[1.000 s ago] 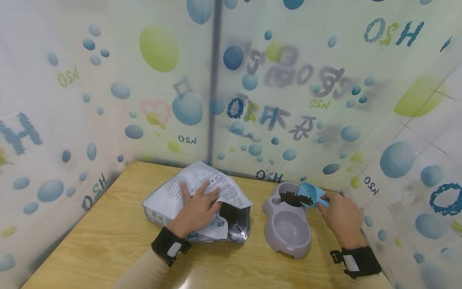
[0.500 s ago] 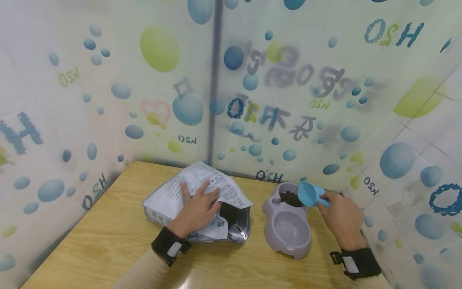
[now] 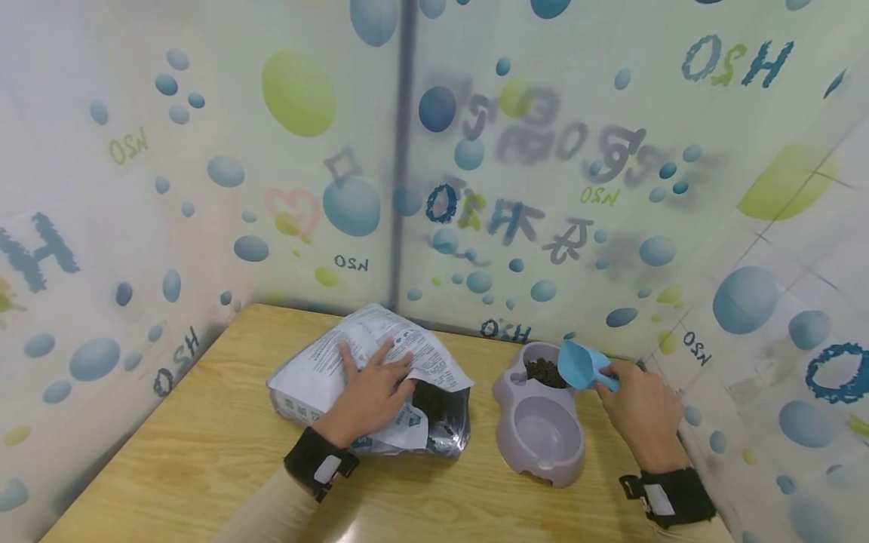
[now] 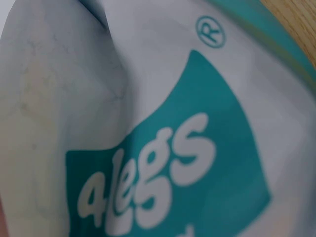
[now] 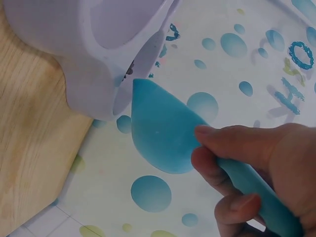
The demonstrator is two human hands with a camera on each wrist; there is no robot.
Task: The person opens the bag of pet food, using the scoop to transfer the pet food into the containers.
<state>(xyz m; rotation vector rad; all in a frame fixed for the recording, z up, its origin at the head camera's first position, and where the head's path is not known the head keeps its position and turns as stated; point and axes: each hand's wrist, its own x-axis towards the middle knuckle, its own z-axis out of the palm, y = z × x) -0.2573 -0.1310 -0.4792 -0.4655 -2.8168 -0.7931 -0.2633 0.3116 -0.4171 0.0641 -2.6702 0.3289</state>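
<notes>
My right hand (image 3: 641,411) grips the handle of a light blue scoop (image 3: 581,365), its thumb and fingers wrapped around it in the right wrist view. The scoop's bowl is tipped at the rim of the far compartment of a grey-purple double pet bowl (image 3: 505,392). Dark brown kibble (image 3: 545,372) lies in that compartment; the near compartment holds none. On the white pet food bag (image 3: 315,369) my left hand (image 3: 372,396) rests with fingers spread. The bag lies on its side, its silvery mouth facing the bowl, with dark kibble inside. Teal "4legs" lettering fills the left wrist view.
The wooden table (image 3: 197,445) carries both bag and bowl. Its back edge meets a curtain (image 3: 462,188) printed with blue and green bubbles, and more of the same hangs at both sides. The bowl stands near the table's right edge.
The scoop has tipped over at the bowl's far compartment, and the kibble that lay in it is now gone from it. My left hand and the bag have stayed in place.
</notes>
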